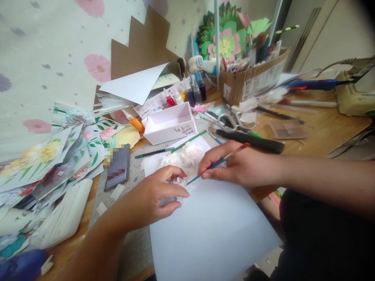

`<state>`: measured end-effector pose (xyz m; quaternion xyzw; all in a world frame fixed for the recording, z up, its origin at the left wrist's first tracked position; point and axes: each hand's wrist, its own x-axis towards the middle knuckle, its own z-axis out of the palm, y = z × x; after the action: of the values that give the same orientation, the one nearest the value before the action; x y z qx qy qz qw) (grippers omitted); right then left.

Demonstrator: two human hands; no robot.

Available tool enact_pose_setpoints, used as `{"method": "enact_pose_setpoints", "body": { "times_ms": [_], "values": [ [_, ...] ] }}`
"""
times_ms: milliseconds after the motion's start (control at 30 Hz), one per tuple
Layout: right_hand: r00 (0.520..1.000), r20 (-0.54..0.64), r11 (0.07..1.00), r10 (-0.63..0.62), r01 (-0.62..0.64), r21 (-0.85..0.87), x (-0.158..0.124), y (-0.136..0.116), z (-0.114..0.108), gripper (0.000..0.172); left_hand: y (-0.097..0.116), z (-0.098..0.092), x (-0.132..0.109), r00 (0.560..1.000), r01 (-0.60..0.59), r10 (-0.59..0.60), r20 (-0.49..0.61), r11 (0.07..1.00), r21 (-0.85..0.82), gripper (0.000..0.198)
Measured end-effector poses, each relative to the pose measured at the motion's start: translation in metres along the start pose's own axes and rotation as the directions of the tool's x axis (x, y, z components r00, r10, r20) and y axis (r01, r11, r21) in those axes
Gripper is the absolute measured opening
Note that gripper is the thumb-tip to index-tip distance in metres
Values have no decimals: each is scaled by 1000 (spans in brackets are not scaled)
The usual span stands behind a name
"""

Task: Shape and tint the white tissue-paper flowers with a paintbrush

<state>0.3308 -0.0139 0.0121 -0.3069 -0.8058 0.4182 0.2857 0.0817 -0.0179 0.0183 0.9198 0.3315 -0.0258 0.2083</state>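
My right hand [224,164] pinches a thin paintbrush [218,162] with a blue shaft; its reddish-brown end points up to the right. The blue tip meets white crumpled material [181,182] beside my left fingers. My left hand [164,191] has its fingers and thumb spread around that white bit, touching or nearly touching it. Just behind lies a loose heap of white, fluffy-looking pieces [190,154]. All this rests on a large white sheet [202,230] hanging over the table's near edge. Whether the left fingertips press on anything is partly hidden.
Behind the heap are a white open box [171,125], a green pencil-like stick [189,141], scissors [230,123] and a black-handled tool [252,140]. A phone [117,168] and painted flower cards [43,156] lie left. A cardboard box [254,76] of tools stands at back right.
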Motion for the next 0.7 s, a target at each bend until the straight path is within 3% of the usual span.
{"method": "enact_pose_setpoints", "body": {
  "times_ms": [167,367,567,700],
  "values": [
    [998,47,998,44,-45,37,-2,-2,-3,10,0,-2,1,999,-1,0,-33,999,-32,16],
    [999,-32,997,20,-17,79,-4,-3,-4,10,-3,-1,1,999,-22,20,-49,999,-33,14],
    [995,96,1000,19,-18,-4,-3,-1,1,14,-3,-2,3,997,-21,19,-70,999,-27,17],
    [995,94,1000,20,-19,-2,-3,-2,0,13,-4,-1,3,995,-28,27,-98,999,-15,19]
  ]
}}
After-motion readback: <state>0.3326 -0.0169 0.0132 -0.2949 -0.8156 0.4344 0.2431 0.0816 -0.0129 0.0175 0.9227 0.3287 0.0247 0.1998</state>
